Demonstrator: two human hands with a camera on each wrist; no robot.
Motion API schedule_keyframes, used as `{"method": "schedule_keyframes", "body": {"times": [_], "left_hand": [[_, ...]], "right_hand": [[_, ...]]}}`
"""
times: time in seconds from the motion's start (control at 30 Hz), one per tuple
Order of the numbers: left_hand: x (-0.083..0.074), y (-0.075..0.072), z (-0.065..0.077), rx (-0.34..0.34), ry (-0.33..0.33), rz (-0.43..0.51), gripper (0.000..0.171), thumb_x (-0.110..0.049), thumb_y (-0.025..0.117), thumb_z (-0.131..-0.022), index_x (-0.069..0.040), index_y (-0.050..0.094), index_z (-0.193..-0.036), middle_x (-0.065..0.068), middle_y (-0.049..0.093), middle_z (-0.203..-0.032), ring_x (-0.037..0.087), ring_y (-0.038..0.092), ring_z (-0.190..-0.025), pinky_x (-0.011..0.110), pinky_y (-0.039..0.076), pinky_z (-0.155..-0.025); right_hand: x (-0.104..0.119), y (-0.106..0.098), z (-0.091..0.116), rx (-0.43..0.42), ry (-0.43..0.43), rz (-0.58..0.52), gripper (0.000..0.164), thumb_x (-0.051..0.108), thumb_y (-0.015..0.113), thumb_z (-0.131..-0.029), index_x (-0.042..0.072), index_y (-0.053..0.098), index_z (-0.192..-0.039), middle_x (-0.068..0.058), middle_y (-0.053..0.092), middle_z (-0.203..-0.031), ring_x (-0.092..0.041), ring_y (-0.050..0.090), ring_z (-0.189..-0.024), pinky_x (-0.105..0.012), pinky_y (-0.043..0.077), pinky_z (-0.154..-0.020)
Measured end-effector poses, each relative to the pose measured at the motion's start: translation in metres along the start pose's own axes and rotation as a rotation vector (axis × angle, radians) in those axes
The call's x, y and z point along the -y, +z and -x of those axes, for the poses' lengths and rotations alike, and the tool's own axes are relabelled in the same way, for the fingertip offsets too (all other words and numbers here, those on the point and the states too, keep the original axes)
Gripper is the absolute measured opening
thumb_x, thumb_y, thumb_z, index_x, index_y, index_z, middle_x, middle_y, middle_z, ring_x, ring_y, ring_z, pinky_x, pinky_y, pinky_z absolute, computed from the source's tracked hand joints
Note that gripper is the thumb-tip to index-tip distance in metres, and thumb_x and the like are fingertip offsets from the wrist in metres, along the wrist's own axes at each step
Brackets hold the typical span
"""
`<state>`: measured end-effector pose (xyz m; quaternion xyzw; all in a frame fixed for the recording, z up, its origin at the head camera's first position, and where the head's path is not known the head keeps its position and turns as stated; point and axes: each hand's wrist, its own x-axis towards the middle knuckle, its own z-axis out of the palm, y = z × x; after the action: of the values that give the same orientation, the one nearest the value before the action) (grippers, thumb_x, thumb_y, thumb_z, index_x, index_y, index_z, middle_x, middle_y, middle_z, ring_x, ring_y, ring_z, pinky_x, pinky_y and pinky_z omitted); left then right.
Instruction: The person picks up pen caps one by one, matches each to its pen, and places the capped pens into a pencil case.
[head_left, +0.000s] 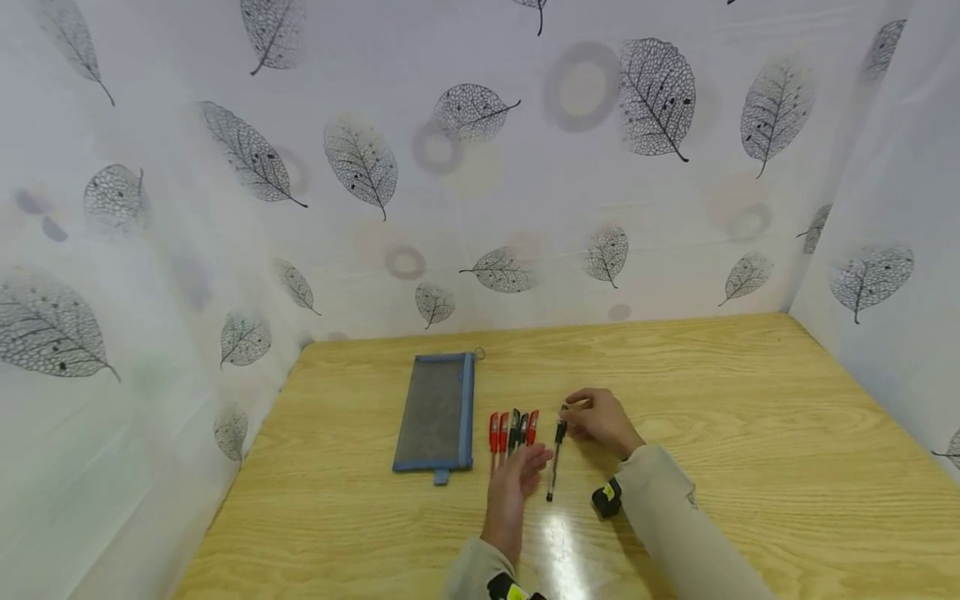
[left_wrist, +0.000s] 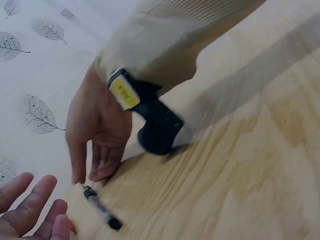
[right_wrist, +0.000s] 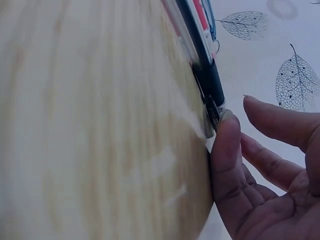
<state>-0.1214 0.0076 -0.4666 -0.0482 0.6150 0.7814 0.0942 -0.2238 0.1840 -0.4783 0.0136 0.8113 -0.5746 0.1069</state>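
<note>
A clear-barrelled pen with a black cap (head_left: 560, 432) lies on the table, its cap end pointing away from me. My right hand (head_left: 602, 423) is at that cap end. In the right wrist view one fingertip touches the end of the black pen (right_wrist: 210, 85), while another finger of the right hand (right_wrist: 265, 185) stands apart from it. My left hand (head_left: 513, 492), fingers extended and holding nothing, is just left of this pen. It partly hides a row of several red pens (head_left: 503, 429) and black-capped pens (head_left: 513, 422). In the left wrist view the left hand's fingers (left_wrist: 37, 205) are spread.
A grey mesh zip pouch (head_left: 435, 412) with blue edging lies flat to the left of the pens. Leaf-patterned white sheeting (head_left: 480, 208) closes in the back and sides of the wood-grain table (head_left: 750, 417). Black wrist cameras (head_left: 607, 497) sit on both sleeves.
</note>
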Motion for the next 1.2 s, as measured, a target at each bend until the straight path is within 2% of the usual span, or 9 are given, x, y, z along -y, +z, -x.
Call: {"method": "schedule_keyframes", "body": {"times": [0.13, 0.3, 0.47, 0.53, 0.67, 0.83, 1.0, 1.07, 1.2], "left_hand": [[-0.009, -0.007, -0.006, -0.066, 0.069, -0.089, 0.042, -0.028, 0.044, -0.103, 0.005, 0.059, -0.124, 0.016, 0.064, -0.121, 0.029, 0.056, -0.117, 0.046, 0.039, -0.104], [-0.022, -0.025, -0.018, -0.127, 0.176, -0.265, 0.035, -0.027, 0.053, -0.100, -0.002, 0.061, -0.123, 0.014, 0.061, -0.123, 0.029, 0.055, -0.113, 0.046, 0.044, -0.097], [-0.032, -0.046, -0.033, -0.177, 0.298, -0.528, 0.034, -0.025, 0.058, -0.098, -0.006, 0.061, -0.125, 0.013, 0.059, -0.128, 0.032, 0.051, -0.121, 0.050, 0.039, -0.101], [-0.035, -0.053, -0.039, -0.209, 0.358, -0.663, 0.034, -0.021, 0.060, -0.097, -0.004, 0.061, -0.125, 0.016, 0.059, -0.127, 0.035, 0.050, -0.123, 0.052, 0.038, -0.102], [-0.036, -0.067, -0.053, -0.253, 0.422, -0.912, 0.034, -0.016, 0.065, -0.092, 0.001, 0.061, -0.122, 0.019, 0.061, -0.120, 0.038, 0.053, -0.116, 0.052, 0.042, -0.097], [-0.038, -0.079, -0.067, -0.261, 0.415, -1.144, 0.037, -0.016, 0.070, -0.089, 0.005, 0.061, -0.118, 0.023, 0.059, -0.119, 0.040, 0.053, -0.113, 0.052, 0.043, -0.095], [-0.040, -0.086, -0.074, -0.219, 0.322, -1.360, 0.046, -0.025, 0.068, -0.090, 0.008, 0.058, -0.120, 0.029, 0.051, -0.128, 0.045, 0.047, -0.121, 0.056, 0.038, -0.101], [-0.040, -0.088, -0.076, -0.195, 0.279, -1.412, 0.051, -0.029, 0.067, -0.090, 0.009, 0.056, -0.122, 0.031, 0.047, -0.131, 0.048, 0.041, -0.126, 0.058, 0.033, -0.104], [-0.039, -0.091, -0.079, -0.153, 0.210, -1.435, 0.061, -0.033, 0.066, -0.090, 0.010, 0.050, -0.129, 0.033, 0.040, -0.135, 0.053, 0.030, -0.131, 0.059, 0.026, -0.108]], "right_hand": [[-0.001, -0.001, 0.004, -0.016, 0.003, -0.032, 0.039, 0.011, 0.065, -0.092, -0.011, 0.056, -0.123, -0.020, 0.067, -0.099, -0.020, 0.066, -0.070, -0.034, 0.056, -0.064], [-0.001, 0.001, 0.014, -0.042, -0.002, -0.076, 0.040, 0.015, 0.064, -0.093, -0.009, 0.056, -0.124, -0.019, 0.066, -0.095, -0.021, 0.065, -0.069, -0.035, 0.056, -0.063], [-0.004, 0.004, 0.022, -0.089, 0.014, -0.155, 0.039, 0.015, 0.065, -0.093, -0.005, 0.057, -0.125, -0.016, 0.065, -0.091, -0.020, 0.063, -0.066, -0.033, 0.055, -0.059], [-0.005, 0.006, 0.026, -0.113, 0.027, -0.180, 0.040, 0.016, 0.065, -0.093, -0.004, 0.057, -0.126, -0.016, 0.064, -0.091, -0.019, 0.062, -0.065, -0.033, 0.054, -0.058], [-0.005, 0.012, 0.032, -0.177, 0.041, -0.211, 0.037, 0.016, 0.065, -0.093, -0.005, 0.058, -0.124, -0.015, 0.065, -0.092, -0.017, 0.062, -0.062, -0.030, 0.053, -0.056], [-0.006, 0.022, 0.038, -0.262, 0.035, -0.285, 0.034, 0.012, 0.066, -0.092, -0.007, 0.060, -0.119, -0.010, 0.063, -0.083, -0.015, 0.060, -0.058, -0.026, 0.049, -0.051], [-0.008, 0.030, 0.044, -0.299, 0.021, -0.374, 0.032, 0.007, 0.064, -0.092, -0.009, 0.059, -0.119, -0.003, 0.060, -0.082, -0.015, 0.061, -0.058, -0.025, 0.050, -0.051], [-0.008, 0.032, 0.045, -0.304, 0.026, -0.389, 0.031, 0.008, 0.063, -0.093, -0.008, 0.059, -0.118, -0.003, 0.061, -0.084, -0.015, 0.061, -0.060, -0.025, 0.051, -0.052], [-0.008, 0.035, 0.048, -0.307, 0.040, -0.403, 0.030, 0.009, 0.063, -0.093, -0.007, 0.060, -0.118, -0.003, 0.061, -0.085, -0.015, 0.061, -0.062, -0.025, 0.051, -0.053]]}}
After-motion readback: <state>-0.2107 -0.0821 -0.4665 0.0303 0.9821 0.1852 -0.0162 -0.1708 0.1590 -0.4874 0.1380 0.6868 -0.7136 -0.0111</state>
